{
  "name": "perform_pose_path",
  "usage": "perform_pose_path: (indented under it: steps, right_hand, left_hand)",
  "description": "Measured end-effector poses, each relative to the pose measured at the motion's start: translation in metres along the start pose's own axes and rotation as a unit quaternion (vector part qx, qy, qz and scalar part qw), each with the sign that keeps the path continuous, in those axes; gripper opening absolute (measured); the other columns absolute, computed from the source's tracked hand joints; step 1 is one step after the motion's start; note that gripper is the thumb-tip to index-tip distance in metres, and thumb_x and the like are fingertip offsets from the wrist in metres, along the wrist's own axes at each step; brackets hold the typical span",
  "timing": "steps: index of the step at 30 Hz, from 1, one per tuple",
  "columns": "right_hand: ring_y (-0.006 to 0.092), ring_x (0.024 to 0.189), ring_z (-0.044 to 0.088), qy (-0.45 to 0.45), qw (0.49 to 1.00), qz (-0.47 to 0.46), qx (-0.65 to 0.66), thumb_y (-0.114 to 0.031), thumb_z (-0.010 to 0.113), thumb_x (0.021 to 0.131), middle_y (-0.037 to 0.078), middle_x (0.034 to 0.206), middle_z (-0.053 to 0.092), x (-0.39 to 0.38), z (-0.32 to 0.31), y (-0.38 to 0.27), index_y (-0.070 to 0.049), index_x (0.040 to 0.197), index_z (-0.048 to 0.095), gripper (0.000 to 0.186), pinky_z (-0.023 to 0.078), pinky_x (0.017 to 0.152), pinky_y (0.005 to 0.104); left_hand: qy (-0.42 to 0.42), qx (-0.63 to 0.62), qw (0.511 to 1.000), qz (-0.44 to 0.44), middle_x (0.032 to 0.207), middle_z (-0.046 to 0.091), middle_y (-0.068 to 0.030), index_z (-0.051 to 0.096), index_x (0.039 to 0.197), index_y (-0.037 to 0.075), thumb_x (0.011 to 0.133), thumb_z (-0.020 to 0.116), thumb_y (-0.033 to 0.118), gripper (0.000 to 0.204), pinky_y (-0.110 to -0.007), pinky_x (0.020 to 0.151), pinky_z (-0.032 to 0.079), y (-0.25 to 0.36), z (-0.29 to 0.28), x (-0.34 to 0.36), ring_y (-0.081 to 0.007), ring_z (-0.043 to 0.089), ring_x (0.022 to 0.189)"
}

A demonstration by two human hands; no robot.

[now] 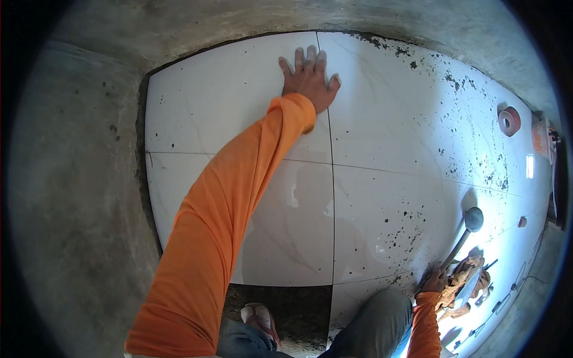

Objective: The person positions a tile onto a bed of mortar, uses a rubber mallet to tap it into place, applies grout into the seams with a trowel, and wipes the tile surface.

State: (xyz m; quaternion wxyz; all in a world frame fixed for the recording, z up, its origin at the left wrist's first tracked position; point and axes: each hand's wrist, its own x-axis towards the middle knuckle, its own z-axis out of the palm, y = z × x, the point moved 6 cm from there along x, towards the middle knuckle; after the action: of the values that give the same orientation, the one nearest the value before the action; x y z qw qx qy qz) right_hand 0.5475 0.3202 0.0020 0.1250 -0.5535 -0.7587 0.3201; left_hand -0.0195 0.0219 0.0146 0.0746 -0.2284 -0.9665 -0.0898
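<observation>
My left fingers (311, 58) spread flat on white tiles (221, 101) — right fingers (436, 279) wrapped round mallet (473, 220), lower right. Orange-and-white container (541, 140) far right, near reddish roll (509, 121) — contents too small to tell.

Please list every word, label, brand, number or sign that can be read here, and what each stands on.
No text can be read in this view.
White floor tiles: dark specks and joint lines, no lettering seen.
Mallet in the right hand: no marking visible.
Orange-and-white object at the far right: too small and blurred to tell.
</observation>
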Motion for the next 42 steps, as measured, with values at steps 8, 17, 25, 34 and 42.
perform_pose_path:
  steps: [8, 17, 25, 34, 42]
  right_hand:
    - [0.0055, 0.043, 0.031, -0.041, 0.987, 0.091, 0.123, -0.026, 0.052, 0.089, -0.006, 0.053, 0.036, -0.017, 0.011, -0.034, -0.012, 0.072, 0.046, 0.023, 0.025, 0.041, 0.0225]
    - [0.0065, 0.046, 0.039, -0.051, 0.989, 0.087, 0.109, -0.028, 0.055, 0.087, -0.004, 0.056, 0.042, -0.014, 0.006, -0.030, -0.008, 0.076, 0.050, 0.024, 0.031, 0.041, 0.0225]
    - [0.0064, 0.043, 0.034, -0.030, 0.985, 0.074, 0.150, -0.029, 0.055, 0.088, -0.004, 0.053, 0.039, -0.013, 0.009, -0.028, -0.010, 0.068, 0.046, 0.029, 0.028, 0.041, 0.0231]
    - [0.0064, 0.041, 0.034, -0.010, 0.992, 0.063, 0.109, -0.028, 0.054, 0.088, -0.004, 0.050, 0.039, -0.012, 0.007, -0.031, -0.010, 0.065, 0.047, 0.030, 0.027, 0.039, 0.0233]
    - [0.0065, 0.038, 0.037, -0.016, 0.992, 0.066, 0.103, -0.030, 0.055, 0.088, -0.004, 0.048, 0.040, -0.015, 0.009, -0.040, -0.010, 0.066, 0.048, 0.030, 0.028, 0.037, 0.0233]
  left_hand:
    - [-0.037, 0.009, 0.995, -0.093, 0.148, 0.018, -0.0151, 0.025, 0.142, 0.016, 0.087, 0.025, 0.052, 0.066, -0.059, 0.107, 0.006, -0.013, 0.011, 0.041, -0.0322, 0.010, 0.138]
    - [-0.022, 0.036, 0.991, -0.127, 0.149, 0.015, -0.0166, 0.023, 0.143, 0.017, 0.086, 0.024, 0.052, 0.067, -0.059, 0.106, 0.006, -0.015, 0.016, 0.045, -0.0335, 0.010, 0.138]
    - [-0.031, 0.034, 0.995, -0.083, 0.150, 0.014, -0.0128, 0.018, 0.144, 0.012, 0.088, 0.021, 0.050, 0.067, -0.058, 0.107, 0.004, -0.010, 0.015, 0.037, -0.0329, 0.008, 0.138]
    - [-0.078, 0.009, 0.992, 0.103, 0.149, 0.017, -0.0123, 0.018, 0.141, 0.006, 0.093, 0.029, 0.040, 0.060, -0.053, 0.109, 0.011, 0.012, -0.006, -0.058, -0.0331, 0.012, 0.137]
    - [-0.113, 0.025, 0.984, 0.135, 0.146, 0.025, -0.0083, 0.024, 0.140, 0.009, 0.093, 0.036, 0.036, 0.055, -0.058, 0.106, 0.015, 0.022, -0.026, -0.111, -0.0327, 0.017, 0.135]
